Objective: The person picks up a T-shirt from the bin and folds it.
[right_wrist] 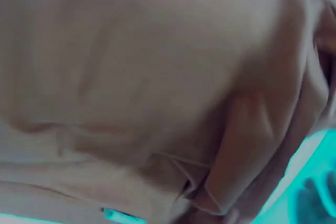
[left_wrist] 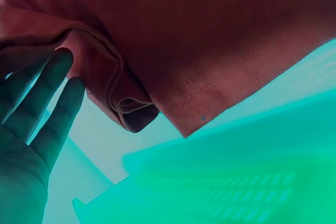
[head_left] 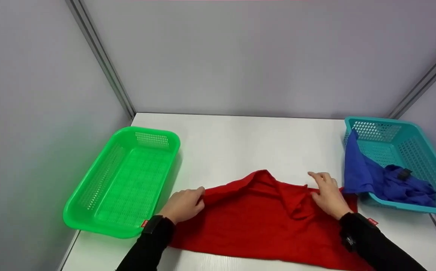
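A red shirt (head_left: 255, 222) lies spread across the table, its far edge bunched into a raised fold near the middle. At its left end, my left hand (head_left: 184, 205) pinches the far edge. In the left wrist view, that hand's straight outer fingers (left_wrist: 55, 87) show beside a rolled fold, near a stitched hem (left_wrist: 210, 85). My right hand (head_left: 328, 194) is over the shirt's far right part, index finger and thumb spread apart. The right wrist view is filled by wrinkled shirt cloth (right_wrist: 147, 77), with blurred fingers at the lower right corner.
To the left stands a green basket (head_left: 170, 165) with nothing in it. A teal basket (head_left: 428, 150) at the right holds a crumpled blue cloth (head_left: 375, 177) that hangs over its near left rim, close to my right hand. Grey panels (head_left: 240, 56) wall in the white table (head_left: 218, 146).
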### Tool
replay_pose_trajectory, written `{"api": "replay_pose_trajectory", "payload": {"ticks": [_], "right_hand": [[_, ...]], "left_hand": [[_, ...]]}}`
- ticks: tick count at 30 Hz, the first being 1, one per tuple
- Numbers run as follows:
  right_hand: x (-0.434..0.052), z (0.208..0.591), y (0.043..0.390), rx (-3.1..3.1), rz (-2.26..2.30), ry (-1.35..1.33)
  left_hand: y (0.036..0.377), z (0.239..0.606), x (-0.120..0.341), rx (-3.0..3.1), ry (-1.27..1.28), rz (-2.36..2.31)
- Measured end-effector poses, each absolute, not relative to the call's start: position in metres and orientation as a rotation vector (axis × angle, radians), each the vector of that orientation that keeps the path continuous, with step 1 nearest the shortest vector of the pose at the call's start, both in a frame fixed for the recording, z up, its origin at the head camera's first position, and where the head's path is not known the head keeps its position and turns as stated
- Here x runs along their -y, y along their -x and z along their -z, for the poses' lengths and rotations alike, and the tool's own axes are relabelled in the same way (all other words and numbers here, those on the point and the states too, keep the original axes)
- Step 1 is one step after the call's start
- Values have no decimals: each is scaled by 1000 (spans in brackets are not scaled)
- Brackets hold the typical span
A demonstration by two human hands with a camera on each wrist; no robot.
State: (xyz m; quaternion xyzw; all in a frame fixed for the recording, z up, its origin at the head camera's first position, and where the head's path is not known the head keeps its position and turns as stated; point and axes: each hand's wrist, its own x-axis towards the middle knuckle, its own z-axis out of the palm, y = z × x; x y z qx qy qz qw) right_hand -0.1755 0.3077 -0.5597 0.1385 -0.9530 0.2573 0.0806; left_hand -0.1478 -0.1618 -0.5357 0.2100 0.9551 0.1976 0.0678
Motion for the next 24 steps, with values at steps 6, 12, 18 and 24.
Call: {"api": "replay_pose_trajectory", "payload": {"ticks": [6,12,18,24], "right_hand": [[-295,564,184,3071,-1051,-459],[-287,528,192,2908,-1431,-269],[-289,471,215,2723,-959,-322],[-298,428,240,2659,-749,-382]], "left_hand": [[149,536,162,-2901,-597,-623],[158,526,161,-3110,-448,-713],[177,508,163,-3337,-217,-800],[195,492,167,-3311,4,-911]]}}
